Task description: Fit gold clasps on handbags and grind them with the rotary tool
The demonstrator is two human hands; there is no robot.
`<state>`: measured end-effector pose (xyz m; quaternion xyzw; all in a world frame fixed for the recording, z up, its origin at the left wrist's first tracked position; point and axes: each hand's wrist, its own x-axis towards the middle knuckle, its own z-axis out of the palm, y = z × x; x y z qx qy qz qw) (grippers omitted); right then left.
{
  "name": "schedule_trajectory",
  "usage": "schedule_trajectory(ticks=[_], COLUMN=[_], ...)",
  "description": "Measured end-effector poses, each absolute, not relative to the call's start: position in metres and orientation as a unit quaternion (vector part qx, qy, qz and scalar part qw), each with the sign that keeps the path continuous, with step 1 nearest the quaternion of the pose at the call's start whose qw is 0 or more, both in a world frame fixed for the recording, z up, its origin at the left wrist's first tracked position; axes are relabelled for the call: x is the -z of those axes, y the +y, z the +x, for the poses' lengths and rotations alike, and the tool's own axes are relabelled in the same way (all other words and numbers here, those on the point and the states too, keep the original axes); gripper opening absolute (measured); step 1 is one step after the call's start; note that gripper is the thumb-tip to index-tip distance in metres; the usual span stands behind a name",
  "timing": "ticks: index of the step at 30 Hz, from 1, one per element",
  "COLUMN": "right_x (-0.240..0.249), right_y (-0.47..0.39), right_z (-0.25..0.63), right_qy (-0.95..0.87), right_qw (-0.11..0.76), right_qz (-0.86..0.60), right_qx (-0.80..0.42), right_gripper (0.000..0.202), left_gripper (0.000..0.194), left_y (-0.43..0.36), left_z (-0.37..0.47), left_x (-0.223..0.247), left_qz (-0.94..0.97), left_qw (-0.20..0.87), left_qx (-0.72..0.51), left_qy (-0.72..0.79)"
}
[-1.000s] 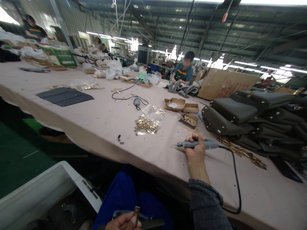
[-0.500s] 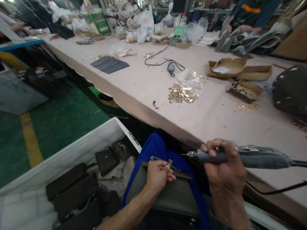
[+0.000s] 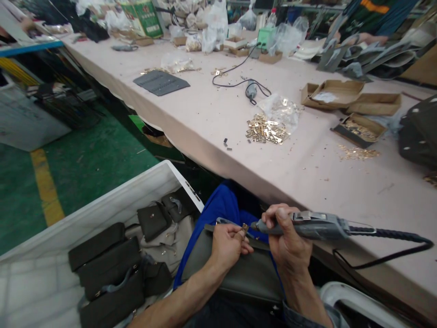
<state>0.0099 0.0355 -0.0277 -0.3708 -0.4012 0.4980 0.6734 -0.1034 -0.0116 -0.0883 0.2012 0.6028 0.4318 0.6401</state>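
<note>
A dark olive bag (image 3: 239, 278) lies across my lap over blue cloth (image 3: 220, 200). My left hand (image 3: 228, 243) pinches a small gold metal plate (image 3: 245, 227) against the edge of the bag's flap. My right hand (image 3: 287, 237) is wrapped round a grey electric screwdriver (image 3: 316, 225), held almost level and pointing left. Its tip is at the gold plate or just beside it; whether they touch I cannot tell. A black cord runs from the tool's back end to the right.
A white bin (image 3: 102, 193) on the left holds several dark bags (image 3: 107, 246). On the table (image 3: 205, 118) lie a pile of gold plates (image 3: 266, 130), a small box of gold parts (image 3: 358, 130) and a dark grey sheet (image 3: 161, 82). Another person's arm (image 3: 367, 38) shows at the back right.
My right hand has brought the electric screwdriver left, up to the gold plate. My left hand keeps its pinch and has hardly moved. The view has shifted slightly.
</note>
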Motion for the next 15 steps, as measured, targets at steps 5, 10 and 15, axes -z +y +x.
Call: schedule_trajectory(ticks=[5,10,15], right_x=[0.032,0.034,0.04], right_y=[0.035,0.034,0.034], right_z=[0.006,0.004,0.0], right_qy=[-0.427,-0.481,-0.524], right_qw=[0.66,0.621,0.59], right_qz=[-0.38,-0.405,-0.409], right_qx=[-0.488,-0.467,-0.458], right_gripper=[0.015,0.019,0.018], left_gripper=[0.024,0.023,0.019], left_y=[-0.013,-0.012,-0.009], left_z=[-0.104,-0.105,-0.106], left_x=[0.09,0.089,0.089], left_qz=[0.201,0.202,0.215], left_qw=[0.639,0.643,0.639], left_qx=[-0.43,-0.422,-0.424], left_qy=[0.605,0.606,0.605])
